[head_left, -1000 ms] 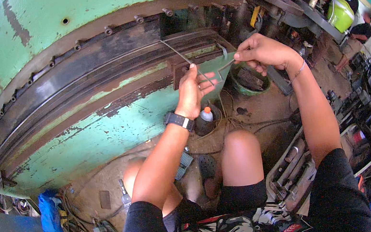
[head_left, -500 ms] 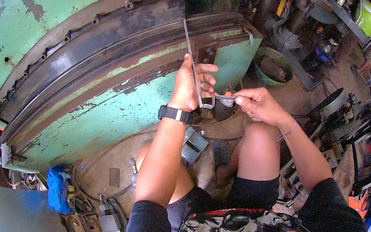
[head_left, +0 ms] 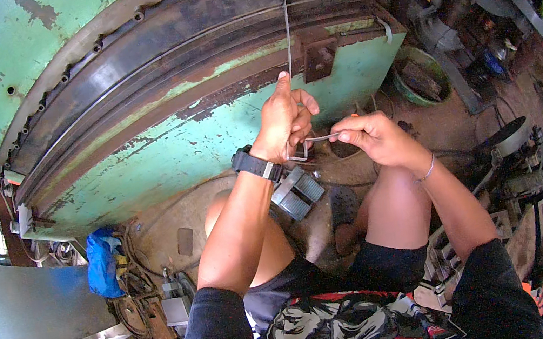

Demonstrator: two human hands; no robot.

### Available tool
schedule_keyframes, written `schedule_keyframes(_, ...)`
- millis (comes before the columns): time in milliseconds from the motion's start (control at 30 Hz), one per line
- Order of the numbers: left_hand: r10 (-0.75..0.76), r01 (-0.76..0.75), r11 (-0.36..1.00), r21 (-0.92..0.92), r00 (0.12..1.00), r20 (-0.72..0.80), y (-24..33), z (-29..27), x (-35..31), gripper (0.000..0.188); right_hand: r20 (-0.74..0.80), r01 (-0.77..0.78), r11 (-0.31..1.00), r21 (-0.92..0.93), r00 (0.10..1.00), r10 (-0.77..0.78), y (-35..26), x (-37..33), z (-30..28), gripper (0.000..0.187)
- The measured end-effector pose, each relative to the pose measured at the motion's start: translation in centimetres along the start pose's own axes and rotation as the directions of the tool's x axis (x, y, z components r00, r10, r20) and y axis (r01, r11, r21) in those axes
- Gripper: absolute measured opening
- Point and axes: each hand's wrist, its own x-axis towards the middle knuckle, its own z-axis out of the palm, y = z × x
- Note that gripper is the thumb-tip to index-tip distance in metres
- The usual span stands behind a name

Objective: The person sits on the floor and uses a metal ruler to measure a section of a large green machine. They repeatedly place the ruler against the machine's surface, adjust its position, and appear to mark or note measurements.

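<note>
A long, thin sheet-metal piece (head_left: 288, 35), seen nearly edge-on, runs from the press-like machine down to my hands. Its lower end bends into a small squared hook. My left hand (head_left: 283, 114) grips it low down, thumb pointing up along it and fingers curled around its right side. My right hand (head_left: 376, 137) is closed in a pinch on a thin grey metal strip (head_left: 324, 137), whose left tip meets the bent end. Whether this strip belongs to the same piece I cannot tell. Both hands are in front of the machine's green lower beam (head_left: 209, 137).
Below my hands a ribbed grey foot pedal (head_left: 298, 193) sits on the floor between my legs. A green tub (head_left: 422, 78) stands right of the machine. A blue bag (head_left: 104, 262) lies left, near hoses. Metal parts and racks (head_left: 529, 178) crowd the right side.
The view has shifted, so the machine appears higher and further right. My left hand has closed more around the sheet-metal piece near its bend. My right hand still pinches the strip.
</note>
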Motion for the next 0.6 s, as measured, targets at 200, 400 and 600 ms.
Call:
schedule_keyframes(200, 0.058, -0.06, 0.996, -0.061, 0.998, -0.02, -0.2, -0.3, -0.4, 0.072, 0.074, 0.0, 1.0, -0.017, 0.997, 0.001, -0.2, 0.5, -0.3, 0.029)
schedule_keyframes(400, 0.201, -0.197, 0.979, 0.045, 0.967, -0.157, -0.5, 1.1, -1.1, 0.05, 0.136, -0.332, 0.783, 0.525, 0.942, 0.308, -1.9, -3.2, -1.8, 0.062)
schedule_keyframes(600, 0.225, -0.226, 0.974, -0.005, 0.971, -0.082, -1.1, 1.3, -0.8, 0.043, 0.074, -0.28, 0.505, 0.816, 0.918, 0.389, 1.7, -6.2, -1.2, 0.063)
